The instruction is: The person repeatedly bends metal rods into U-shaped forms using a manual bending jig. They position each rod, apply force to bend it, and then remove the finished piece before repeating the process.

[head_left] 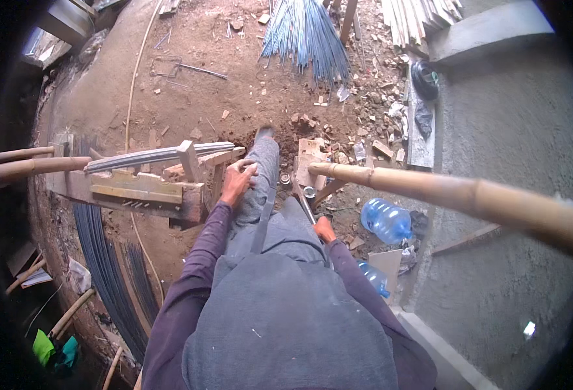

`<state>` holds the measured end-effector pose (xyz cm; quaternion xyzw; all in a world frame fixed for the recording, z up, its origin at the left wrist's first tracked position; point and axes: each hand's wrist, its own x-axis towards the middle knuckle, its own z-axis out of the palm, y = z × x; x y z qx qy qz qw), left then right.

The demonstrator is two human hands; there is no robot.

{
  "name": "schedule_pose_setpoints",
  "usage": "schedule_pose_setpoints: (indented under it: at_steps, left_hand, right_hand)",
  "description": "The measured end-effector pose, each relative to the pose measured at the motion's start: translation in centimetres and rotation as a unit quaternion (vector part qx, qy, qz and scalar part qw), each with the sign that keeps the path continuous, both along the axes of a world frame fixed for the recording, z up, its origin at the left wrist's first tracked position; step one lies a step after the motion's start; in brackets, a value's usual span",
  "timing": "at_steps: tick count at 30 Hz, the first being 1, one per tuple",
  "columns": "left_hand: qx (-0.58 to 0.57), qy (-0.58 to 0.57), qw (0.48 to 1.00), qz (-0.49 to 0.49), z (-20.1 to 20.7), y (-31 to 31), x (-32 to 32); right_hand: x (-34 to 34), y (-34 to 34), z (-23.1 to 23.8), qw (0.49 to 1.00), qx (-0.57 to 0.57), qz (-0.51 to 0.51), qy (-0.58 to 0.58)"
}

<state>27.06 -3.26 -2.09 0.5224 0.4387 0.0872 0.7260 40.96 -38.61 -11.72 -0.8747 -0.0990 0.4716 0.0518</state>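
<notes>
My left hand rests beside my raised left leg, its fingers loosely stretched over the grey trouser cloth, with nothing visible in it. Close to its left stands a rough wooden bench with a yellowish wooden strip fixed on it and a bundle of thin grey rods lying across. Low at my right side, my right hand is closed around the near end of a slim grey metal bar. That bar slopes up toward a wooden block; my hand partly hides its end.
A thick bamboo pole crosses on the right, above clear blue water jugs. Long steel rods lie piled ahead; darker rods lie at left. Rubble borders a grey concrete slab. A hacksaw-like frame lies on the dirt.
</notes>
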Motion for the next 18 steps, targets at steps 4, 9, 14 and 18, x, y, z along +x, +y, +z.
schedule_pose_setpoints:
  at_steps: [4, 9, 14, 18]
  left_hand:
    - [-0.075, 0.044, 0.995, 0.049, -5.7, 3.8, 5.9]
    - [-0.040, 0.176, 0.980, 0.079, -15.7, 13.7, 16.4]
    - [-0.017, 0.220, 0.975, 0.002, -27.3, 28.1, 28.9]
    - [0.094, 0.367, 0.914, -0.147, -39.9, 40.9, 41.1]
  right_hand:
    - [6.4, 7.3, -2.1, 0.994, -0.035, -0.083, 0.066]
    - [17.0, 18.1, -9.2, 0.984, 0.037, -0.156, 0.078]
    - [30.7, 28.7, -15.3, 0.972, -0.067, -0.198, 0.110]
    - [41.1, 35.4, -19.2, 0.962, -0.126, -0.225, 0.093]
